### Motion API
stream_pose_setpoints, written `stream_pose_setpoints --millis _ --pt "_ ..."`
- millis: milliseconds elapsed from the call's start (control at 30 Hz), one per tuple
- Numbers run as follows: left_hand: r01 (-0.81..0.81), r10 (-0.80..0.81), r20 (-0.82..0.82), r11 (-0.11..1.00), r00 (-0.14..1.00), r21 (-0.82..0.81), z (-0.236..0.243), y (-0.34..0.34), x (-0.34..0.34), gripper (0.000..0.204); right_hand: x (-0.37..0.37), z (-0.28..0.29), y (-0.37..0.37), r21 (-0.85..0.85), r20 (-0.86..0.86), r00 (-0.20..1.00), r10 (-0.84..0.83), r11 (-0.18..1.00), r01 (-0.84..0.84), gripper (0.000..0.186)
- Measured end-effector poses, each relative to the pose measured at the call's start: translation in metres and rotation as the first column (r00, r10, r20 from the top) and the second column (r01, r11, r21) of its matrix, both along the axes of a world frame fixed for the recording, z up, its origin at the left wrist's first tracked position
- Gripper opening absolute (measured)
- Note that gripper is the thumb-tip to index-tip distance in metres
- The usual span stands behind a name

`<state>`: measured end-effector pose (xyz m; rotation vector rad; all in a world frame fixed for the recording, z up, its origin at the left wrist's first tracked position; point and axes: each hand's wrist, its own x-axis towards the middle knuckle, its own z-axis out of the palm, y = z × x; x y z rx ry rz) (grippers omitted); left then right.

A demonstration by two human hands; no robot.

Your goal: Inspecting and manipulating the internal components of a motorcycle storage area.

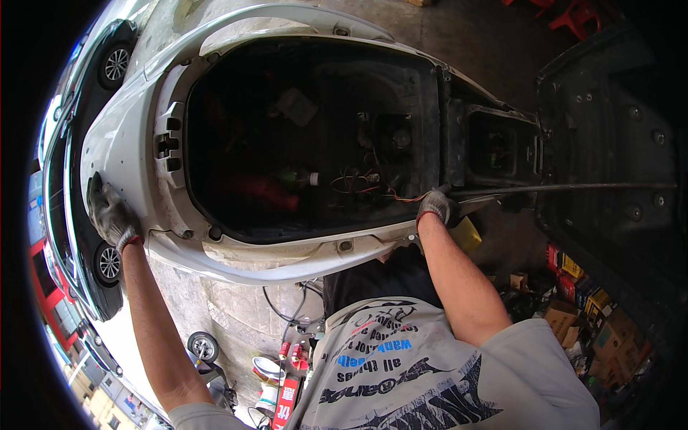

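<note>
A white scooter body (125,154) lies across the view, with its deep black storage compartment (322,79) uncovered. My left hand (111,213), in a grey glove, rests with its fingers spread on the white tail panel. Also gloved, my right hand (436,206) is closed at the compartment's near right rim. Thin orange and yellow wires (398,196) run from inside the compartment to this hand. A long dark rod or cable (559,189) stretches rightward from beside it. The fingers hide what they hold.
In the compartment are a bottle with a white cap (313,178) and a pale box (296,107). The raised black seat underside (609,129) stands at right. Cardboard boxes (620,337) lie lower right, a red stool (577,21) upper right, and a dark car (79,172) at left.
</note>
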<state>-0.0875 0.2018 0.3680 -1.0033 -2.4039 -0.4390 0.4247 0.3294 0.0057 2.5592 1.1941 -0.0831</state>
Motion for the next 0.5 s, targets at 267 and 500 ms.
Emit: stream_pose_setpoints --millis 267,500 --pt "0.0 0.0 0.01 1.0 1.0 0.015 -0.002 -0.005 -0.001 0.035 -0.016 0.039 0.005 0.043 -0.242 0.928 -0.283 0.952 0.302 0.071" --pt "-0.01 0.01 -0.018 0.999 1.0 -0.038 0.0 -0.006 -0.003 0.038 -0.019 0.068 0.012 -0.06 -0.506 0.734 -0.454 0.867 0.495 0.044"
